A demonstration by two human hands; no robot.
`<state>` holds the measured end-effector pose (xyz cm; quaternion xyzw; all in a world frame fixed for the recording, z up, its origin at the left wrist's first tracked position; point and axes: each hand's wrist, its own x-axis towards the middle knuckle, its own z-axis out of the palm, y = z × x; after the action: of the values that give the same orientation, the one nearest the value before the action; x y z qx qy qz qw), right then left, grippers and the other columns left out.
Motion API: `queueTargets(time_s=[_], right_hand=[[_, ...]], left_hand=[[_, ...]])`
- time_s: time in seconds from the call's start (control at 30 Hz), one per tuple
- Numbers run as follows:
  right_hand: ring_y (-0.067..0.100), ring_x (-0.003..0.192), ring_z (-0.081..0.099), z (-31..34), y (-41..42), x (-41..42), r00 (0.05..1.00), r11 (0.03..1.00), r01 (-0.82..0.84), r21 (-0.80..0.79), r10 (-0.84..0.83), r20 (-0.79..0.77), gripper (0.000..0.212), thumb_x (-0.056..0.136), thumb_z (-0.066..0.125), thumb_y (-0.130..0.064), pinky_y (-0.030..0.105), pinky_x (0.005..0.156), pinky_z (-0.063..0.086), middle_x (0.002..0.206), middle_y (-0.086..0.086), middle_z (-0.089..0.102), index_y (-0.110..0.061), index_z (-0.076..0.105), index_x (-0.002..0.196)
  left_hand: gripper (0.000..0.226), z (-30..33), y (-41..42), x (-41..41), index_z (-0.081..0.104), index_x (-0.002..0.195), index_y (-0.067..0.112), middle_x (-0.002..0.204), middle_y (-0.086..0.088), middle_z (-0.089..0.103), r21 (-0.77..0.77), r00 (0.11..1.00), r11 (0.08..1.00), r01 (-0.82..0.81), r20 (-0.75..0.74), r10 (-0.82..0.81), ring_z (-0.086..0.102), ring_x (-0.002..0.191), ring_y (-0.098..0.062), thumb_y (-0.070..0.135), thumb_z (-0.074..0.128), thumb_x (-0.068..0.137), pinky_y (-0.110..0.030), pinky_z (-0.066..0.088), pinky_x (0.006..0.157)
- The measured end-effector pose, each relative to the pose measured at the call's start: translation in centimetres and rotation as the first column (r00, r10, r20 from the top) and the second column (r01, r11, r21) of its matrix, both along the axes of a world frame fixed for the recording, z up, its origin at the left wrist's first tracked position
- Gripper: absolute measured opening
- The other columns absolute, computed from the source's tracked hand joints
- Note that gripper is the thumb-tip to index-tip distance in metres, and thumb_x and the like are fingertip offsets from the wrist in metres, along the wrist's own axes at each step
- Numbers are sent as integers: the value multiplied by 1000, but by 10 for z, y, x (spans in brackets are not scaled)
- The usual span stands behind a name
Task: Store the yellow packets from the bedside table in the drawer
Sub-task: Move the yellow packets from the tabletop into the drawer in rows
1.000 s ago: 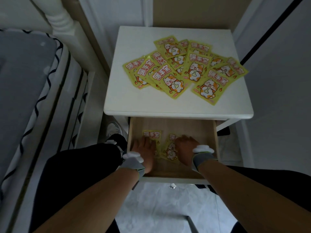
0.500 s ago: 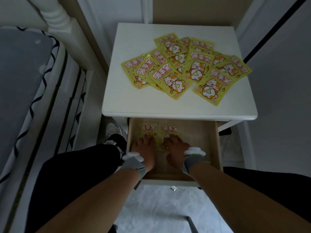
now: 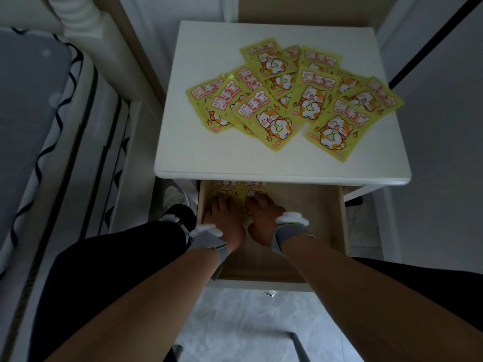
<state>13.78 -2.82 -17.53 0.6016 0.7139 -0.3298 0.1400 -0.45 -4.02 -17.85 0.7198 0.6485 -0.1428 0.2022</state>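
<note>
Yellow packets (image 3: 239,190) in the drawer (image 3: 317,223), side by side under flat, open hands, left (image 3: 224,220) and right (image 3: 261,218).

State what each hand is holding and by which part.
Nothing is gripped. The left hand and right hand lie flat, each pressing on the lower part of a yellow packet on the drawer floor.

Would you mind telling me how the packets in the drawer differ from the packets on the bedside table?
The packets in the drawer number only two and lie side by side, while the packets on the bedside table are many and overlap in a loose fan. The drawer packets are pinned flat under the left hand and right hand and partly hidden; the tabletop ones are untouched. Both sets are yellow with a cartoon cat.
</note>
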Motion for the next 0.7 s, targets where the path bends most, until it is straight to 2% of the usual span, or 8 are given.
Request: queueTargets(time_s=[0.13,0.23,0.27,0.33,0.37,0.5,0.6,0.7], right_hand=[[27,153,5,0,-5,1,1000,1000,8,-3,-8,3,82,88,54,-31,48,117,26,166,1,6,-24,11,157],[28,150,14,7,-11,4,999,999,35,2,-35,-5,76,89,53,-29,46,116,28,165,2,14,-26,19,156],[29,147,22,11,-13,4,999,999,45,17,-45,0,70,89,53,-28,45,113,31,163,3,21,-25,26,154],[31,132,45,23,-19,8,999,998,42,38,-43,28,54,92,49,-28,39,100,41,150,8,43,-20,43,145],[31,122,54,29,-22,11,998,999,38,15,-39,43,46,94,47,-28,35,91,44,141,10,52,-18,49,139],[30,92,62,54,-47,24,997,989,12,-148,-2,72,32,95,45,-33,31,75,47,115,11,65,-17,61,117],[26,79,59,72,-64,30,996,995,-2,-100,10,88,26,93,46,-33,30,69,45,104,9,66,-17,63,104],[26,80,61,91,-63,39,997,999,17,-45,-13,73,28,94,44,-34,32,70,49,102,8,68,-18,65,105]], left_hand=[[74,6,-2,4,10,156,7,163,-18,8,-52,1000,999,5,-14,-6,13,149,-35,31,47,96,-45,19,119],[78,14,-7,5,33,150,4,155,-21,32,130,999,992,-4,-34,8,40,136,-37,36,64,86,-42,38,108],[74,18,-11,5,32,151,6,156,-21,30,110,999,994,5,-40,-1,39,136,-37,35,61,88,-42,38,107],[63,26,-19,4,26,152,11,158,-18,22,-3,998,1000,26,-59,-26,32,138,-37,31,47,95,-44,33,109],[58,31,-24,3,31,149,12,155,-17,26,-18,998,999,31,-60,-32,34,136,-37,30,44,96,-44,34,108],[45,56,-44,1,47,131,11,140,-15,44,-52,997,996,71,-39,-74,44,126,-37,35,43,93,-43,40,102],[37,76,-49,1,53,120,12,123,-13,56,-68,995,993,94,-18,-96,56,110,-32,35,39,96,-37,47,83],[26,97,-50,3,57,94,14,84,-4,58,40,991,994,101,83,-104,59,76,-22,31,38,97,-28,37,59]])
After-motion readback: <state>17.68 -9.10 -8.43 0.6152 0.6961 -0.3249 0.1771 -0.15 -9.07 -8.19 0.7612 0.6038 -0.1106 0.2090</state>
